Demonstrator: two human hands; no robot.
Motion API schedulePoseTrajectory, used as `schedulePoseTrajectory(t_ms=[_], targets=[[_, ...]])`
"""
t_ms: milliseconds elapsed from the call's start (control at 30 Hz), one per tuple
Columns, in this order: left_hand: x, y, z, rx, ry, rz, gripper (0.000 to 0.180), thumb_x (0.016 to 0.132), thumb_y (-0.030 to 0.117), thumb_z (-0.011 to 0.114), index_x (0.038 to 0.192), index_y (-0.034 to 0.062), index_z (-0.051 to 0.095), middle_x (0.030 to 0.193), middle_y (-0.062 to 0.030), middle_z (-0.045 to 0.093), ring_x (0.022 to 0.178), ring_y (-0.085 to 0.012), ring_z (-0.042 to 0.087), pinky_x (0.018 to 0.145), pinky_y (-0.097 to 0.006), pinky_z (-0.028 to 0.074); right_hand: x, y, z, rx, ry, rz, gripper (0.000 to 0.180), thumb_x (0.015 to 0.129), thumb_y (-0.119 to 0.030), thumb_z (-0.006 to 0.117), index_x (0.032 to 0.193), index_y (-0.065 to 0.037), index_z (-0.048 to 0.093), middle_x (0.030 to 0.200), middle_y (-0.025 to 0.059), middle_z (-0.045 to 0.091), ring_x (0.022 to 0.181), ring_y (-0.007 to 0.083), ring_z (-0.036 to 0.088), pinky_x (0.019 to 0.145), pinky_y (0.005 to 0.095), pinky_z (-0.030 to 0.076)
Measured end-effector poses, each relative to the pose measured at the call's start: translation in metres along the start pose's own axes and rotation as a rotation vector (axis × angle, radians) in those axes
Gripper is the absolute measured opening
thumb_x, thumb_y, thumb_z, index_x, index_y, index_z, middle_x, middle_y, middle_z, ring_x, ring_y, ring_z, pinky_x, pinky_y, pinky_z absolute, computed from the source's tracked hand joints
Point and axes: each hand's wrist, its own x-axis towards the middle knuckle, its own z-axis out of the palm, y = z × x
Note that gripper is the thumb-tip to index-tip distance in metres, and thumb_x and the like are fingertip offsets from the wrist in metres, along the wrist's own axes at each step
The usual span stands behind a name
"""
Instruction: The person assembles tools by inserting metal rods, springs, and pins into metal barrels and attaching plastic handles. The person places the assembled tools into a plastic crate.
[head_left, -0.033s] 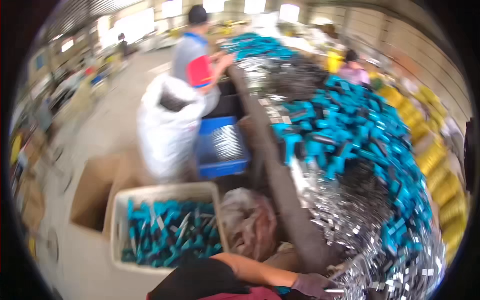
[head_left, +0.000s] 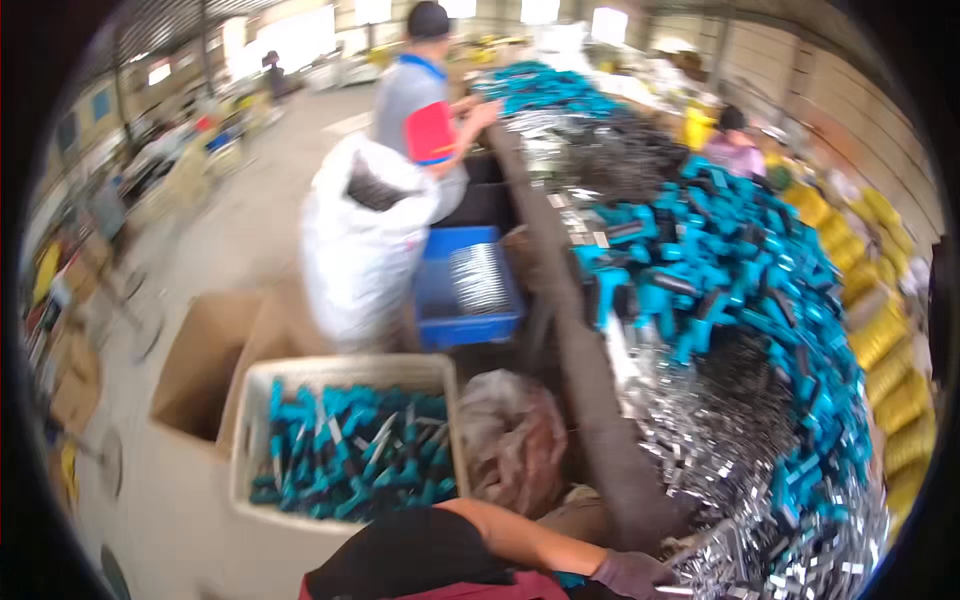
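Reaching well right of the cream crate (head_left: 300,518), a gloved L hand (head_left: 632,574) is at loose silver metal pcs (head_left: 830,555), finger state too blurred to tell, R hand unseen, apparently at pick-up step, next move likely needing a careful pinch.

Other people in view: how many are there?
3 people: one with red sleeve left of the teal pile, one in pink beyond it, apparently one far back, left, blurred. Others may be hidden.

Bright windows (head_left: 610,25) glow above a pale floor (head_left: 240,220); the beige wall (head_left: 762,50) seems panelled.
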Motion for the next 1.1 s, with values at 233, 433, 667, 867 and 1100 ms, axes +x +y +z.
schedulePoseTrajectory(t_ms=[233, 433, 667, 867, 1100], targets=[[0.002, -0.040, 0.024, 0.078, 0.099, 0.116, 0.030, 0.074, 0.031, 0.060, 0.094, 0.0081, 0.061, 0.075, -0.0151, 0.063, 0.068, -0.0276, 0.061, 0.060, -0.041, 0.047, -0.012, -0.009, 0.017, -0.405, -0.305, -0.040, 0.028, 0.080, -0.011, 0.069, 0.105, -0.004, 0.058, 0.089, 0.0059, 0.061, 0.066, 0.0099, 0.054, 0.053, 0.0221, 0.045], [0.007, -0.028, 0.024, 0.033, 0.009, -0.042, 0.030, 0.074, 0.035, 0.061, 0.091, 0.0101, 0.065, 0.078, -0.0147, 0.064, 0.069, -0.0290, 0.061, 0.061, -0.041, 0.047, -0.002, -0.008, 0.013, -0.381, -0.307, -0.033, 0.026, 0.074, -0.008, 0.074, 0.095, -0.001, 0.061, 0.083, 0.0057, 0.061, 0.064, 0.0111, 0.055, 0.053, 0.0233, 0.045], [-0.002, -0.011, 0.014, 0.088, -0.045, -0.032, 0.041, 0.076, 0.048, 0.063, 0.093, 0.0111, 0.066, 0.079, -0.0130, 0.066, 0.072, -0.0262, 0.062, 0.064, -0.038, 0.047, -0.003, -0.021, 0.018, -0.580, -0.373, -0.031, 0.035, 0.070, -0.018, 0.076, 0.098, -0.002, 0.061, 0.072, 0.0060, 0.059, 0.059, 0.0143, 0.053, 0.055, 0.0283, 0.046], [-0.006, 0.009, -0.003, -0.003, -0.206, -0.157, 0.044, 0.078, 0.040, 0.058, 0.115, 0.0138, 0.057, 0.093, -0.0161, 0.063, 0.086, -0.0309, 0.062, 0.075, -0.038, 0.048, -0.001, -0.047, 0.012, -0.802, -0.583, 0.097, 0.041, 0.077, -0.014, 0.069, 0.114, -0.003, 0.056, 0.111, 0.0167, 0.058, 0.091, 0.0156, 0.058, 0.071, 0.0308, 0.048], [-0.005, 0.020, -0.017, 0.077, -0.223, -0.144, 0.054, 0.084, 0.052, 0.051, 0.125, 0.0171, 0.050, 0.102, -0.0147, 0.061, 0.095, -0.0297, 0.060, 0.082, -0.037, 0.045, 0.002, -0.061, 0.019, -0.682, -0.435, -0.283, 0.037, 0.069, -0.042, 0.072, 0.087, -0.010, 0.065, 0.071, 0.0096, 0.063, 0.066, 0.0278, 0.063, 0.060, 0.0358, 0.050]])
